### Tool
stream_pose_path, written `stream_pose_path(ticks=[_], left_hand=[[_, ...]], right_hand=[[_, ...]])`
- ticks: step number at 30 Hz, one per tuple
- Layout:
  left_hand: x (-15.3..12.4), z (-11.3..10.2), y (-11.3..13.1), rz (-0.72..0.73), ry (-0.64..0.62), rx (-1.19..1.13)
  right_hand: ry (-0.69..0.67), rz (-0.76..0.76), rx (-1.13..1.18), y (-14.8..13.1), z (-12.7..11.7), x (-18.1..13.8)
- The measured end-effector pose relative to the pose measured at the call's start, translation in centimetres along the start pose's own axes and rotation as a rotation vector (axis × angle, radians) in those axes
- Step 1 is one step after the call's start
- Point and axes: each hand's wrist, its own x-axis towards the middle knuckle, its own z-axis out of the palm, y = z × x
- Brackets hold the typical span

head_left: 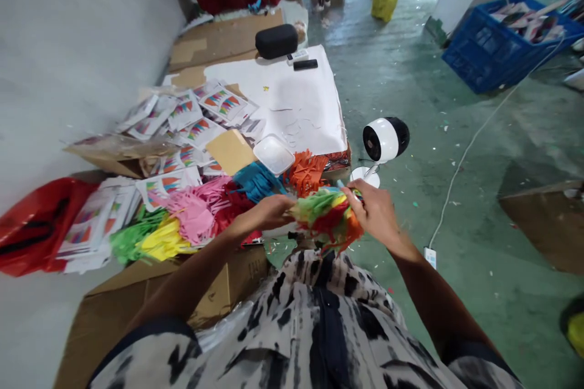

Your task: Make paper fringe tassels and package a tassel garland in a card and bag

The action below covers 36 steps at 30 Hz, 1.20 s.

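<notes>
Between my two hands hangs a bundle of multicoloured paper tassels (326, 219), green, yellow, red and orange. My right hand (375, 209) grips its right end, the thumb pressed on top. At the left end my left hand (270, 211) has its fingers closed on the bundle's edge; the fingertips are partly hidden. Just beyond my hands lie orange tassels (308, 171) and blue tassels (258, 182) at the table's near edge. Pink tassels (198, 209), yellow tassels (166, 240) and green tassels (137, 236) are heaped to the left of my left hand.
A white plastic tub (274, 155) and printed packets (196, 115) lie on the table, with a black case (276, 41) farther back. A small fan (385, 140) stands at the table's right. A cable (460, 161) crosses the floor near a blue crate (493, 51). Cardboard (123, 298) sits below left.
</notes>
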Motion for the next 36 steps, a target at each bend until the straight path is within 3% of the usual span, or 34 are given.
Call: stream_pose_path(ticks=[2,4,7,11,14,16,19,23,27,32,36], left_hand=[[-2.8,-2.1,-1.1,-0.029,-0.132,-0.038],[-4.7,-4.0,-0.6,-0.069,-0.03,-0.103],[-4.5,-4.6,2.3,0.086,0.106,-0.258],[-0.3,-0.5,5.3,0.309,-0.127,-0.44],[1.8,3.7,4.7,0.312,-0.364,-0.635],[2.0,5.8,3.7,0.273,-0.397,-0.771],[1.6,7.8,2.8,0.167,-0.259,-0.88],[1.0,8.6,2.9,-0.014,-0.098,-0.907],[0.7,7.9,2.9,-0.111,0.001,-0.941],[0.2,6.7,1.1,-0.142,0.12,-1.011],[-0.6,5.8,-0.3,-0.223,0.286,-1.025]], right_hand=[[-0.068,-0.091,-0.06,-0.1,-0.9,-0.1],[-0.179,-0.209,-0.101,-1.1,-1.1,-0.2],[-0.324,-0.371,-0.126,-3.8,-0.7,-0.1],[-0.362,-0.534,-0.014,-6.8,-1.0,-0.1],[-0.381,-0.565,0.044,-7.1,-2.2,-0.3],[-0.385,-0.554,0.04,-6.6,-2.8,-0.5],[-0.353,-0.545,-0.017,-5.4,-2.5,-0.7],[-0.354,-0.496,-0.113,-4.2,-0.7,-0.8],[-0.382,-0.363,-0.072,-3.7,0.6,-0.3],[-0.373,-0.13,0.335,-3.6,0.9,1.4],[-0.39,-0.124,0.341,-2.7,1.5,2.2]])
